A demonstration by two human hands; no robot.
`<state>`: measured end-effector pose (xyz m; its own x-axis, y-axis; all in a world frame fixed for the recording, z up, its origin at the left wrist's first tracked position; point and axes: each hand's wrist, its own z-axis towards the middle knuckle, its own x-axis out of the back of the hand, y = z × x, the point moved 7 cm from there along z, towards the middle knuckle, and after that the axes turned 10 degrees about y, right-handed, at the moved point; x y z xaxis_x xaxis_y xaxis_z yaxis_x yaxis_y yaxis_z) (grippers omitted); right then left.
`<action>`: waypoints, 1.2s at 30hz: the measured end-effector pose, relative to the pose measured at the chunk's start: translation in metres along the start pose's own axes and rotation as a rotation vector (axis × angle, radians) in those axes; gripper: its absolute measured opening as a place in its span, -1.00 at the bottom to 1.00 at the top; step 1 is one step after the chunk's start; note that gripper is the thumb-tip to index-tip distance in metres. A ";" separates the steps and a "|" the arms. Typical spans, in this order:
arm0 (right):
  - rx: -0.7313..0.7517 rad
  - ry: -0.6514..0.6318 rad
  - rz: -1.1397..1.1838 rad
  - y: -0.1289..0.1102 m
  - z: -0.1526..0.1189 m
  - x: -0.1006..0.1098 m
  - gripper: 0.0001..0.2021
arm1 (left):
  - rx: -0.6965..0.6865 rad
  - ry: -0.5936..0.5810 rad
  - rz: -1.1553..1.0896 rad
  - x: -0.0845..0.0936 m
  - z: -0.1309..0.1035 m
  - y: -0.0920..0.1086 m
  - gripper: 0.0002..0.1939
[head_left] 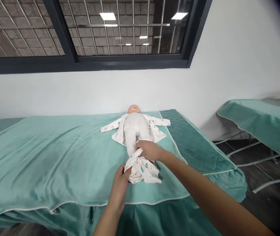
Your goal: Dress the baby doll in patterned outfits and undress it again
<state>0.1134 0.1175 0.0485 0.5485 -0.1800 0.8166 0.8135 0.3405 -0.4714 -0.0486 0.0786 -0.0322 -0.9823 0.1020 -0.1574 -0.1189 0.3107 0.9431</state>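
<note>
A baby doll (134,109) lies on its back on the green bed cover (56,157), its head toward the wall. Its body is pale grey-white, and an open white printed jacket (159,121) has both sleeves spread sideways. Bunched white printed cloth (144,170) lies around the doll's lower legs. My left hand (122,180) pinches the left edge of this cloth. My right hand (149,149) is closed on its upper edge, over one of the doll's legs. The doll's feet are hidden by the cloth and my hands.
Behind the bed stand a white wall (80,91) and a barred window with a dark frame (130,62). Darker green padding (191,147) shows at the right. Another green-covered bed (265,121) with metal legs stands further right, over a dark floor (260,170).
</note>
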 end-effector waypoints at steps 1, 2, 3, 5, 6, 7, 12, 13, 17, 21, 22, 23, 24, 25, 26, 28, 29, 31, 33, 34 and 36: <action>-0.020 0.021 0.019 0.001 -0.001 0.000 -0.84 | 0.038 -0.033 -0.055 -0.004 0.000 -0.001 -0.62; -0.042 0.041 0.041 0.003 -0.003 0.001 -0.83 | 0.074 -0.062 -0.108 -0.008 0.001 -0.001 -0.60; -0.064 0.061 0.062 0.004 -0.005 0.001 -0.82 | 0.104 -0.088 -0.154 -0.011 0.002 -0.002 -0.58; -0.105 0.098 0.101 0.007 -0.007 0.002 -0.83 | 0.140 -0.127 -0.219 -0.018 0.005 -0.002 -0.56; -0.121 0.115 0.118 0.008 -0.009 0.002 -0.84 | 0.140 -0.143 -0.234 -0.020 0.007 -0.001 -0.57; -0.133 0.130 0.134 0.010 -0.010 0.002 -0.84 | 0.124 -0.152 -0.234 -0.022 0.010 0.001 -0.58; -0.197 0.170 0.245 0.019 -0.011 0.004 -0.83 | -0.218 -0.057 0.089 -0.015 0.030 0.027 -0.75; -0.220 0.180 0.277 0.021 -0.010 0.005 -0.84 | -0.291 -0.037 0.169 -0.013 0.034 0.032 -0.77; -0.284 0.188 0.325 0.024 -0.008 0.005 -0.85 | -0.469 -0.015 0.362 -0.007 0.054 0.047 -0.80; -0.284 0.127 0.300 0.020 -0.007 0.000 -0.86 | -0.552 0.053 0.414 -0.003 0.071 0.061 -0.77; -0.278 0.121 0.293 0.020 -0.007 -0.001 -0.86 | -0.549 0.064 0.424 -0.003 0.073 0.062 -0.76; -0.272 0.118 0.290 0.019 -0.007 0.000 -0.86 | -0.539 0.075 0.439 -0.004 0.074 0.063 -0.76; -0.266 0.116 0.293 0.019 -0.007 0.000 -0.86 | -0.524 0.088 0.459 -0.003 0.074 0.062 -0.76; -0.261 0.110 0.304 0.019 -0.007 0.000 -0.85 | -0.507 0.106 0.472 -0.003 0.072 0.059 -0.76; -0.256 0.104 0.320 0.019 -0.008 0.000 -0.84 | -0.492 0.133 0.469 0.000 0.067 0.056 -0.75; -0.246 0.088 0.356 0.019 -0.009 0.001 -0.83 | -0.458 0.187 0.386 0.007 0.054 0.046 -0.69; -0.244 0.083 0.367 0.019 -0.009 0.001 -0.83 | -0.423 0.211 0.319 0.011 0.045 0.039 -0.64; -0.242 0.082 0.375 0.019 -0.010 0.002 -0.83 | -0.301 0.242 0.192 0.019 0.026 0.023 -0.56; -0.242 0.077 0.368 0.020 -0.010 0.001 -0.83 | -0.127 0.229 0.110 0.021 0.009 0.007 -0.51; -0.244 0.074 0.365 0.020 -0.010 0.000 -0.83 | -0.037 0.197 0.058 0.019 0.002 0.002 -0.49; -0.253 0.073 0.367 0.021 -0.009 -0.001 -0.82 | 0.114 0.100 -0.083 0.008 -0.009 -0.002 -0.48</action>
<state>0.1312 0.1160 0.0346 0.8142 -0.1570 0.5589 0.5794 0.1597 -0.7992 -0.0579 0.0702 -0.0330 -0.9800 -0.0211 -0.1979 -0.1883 0.4200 0.8878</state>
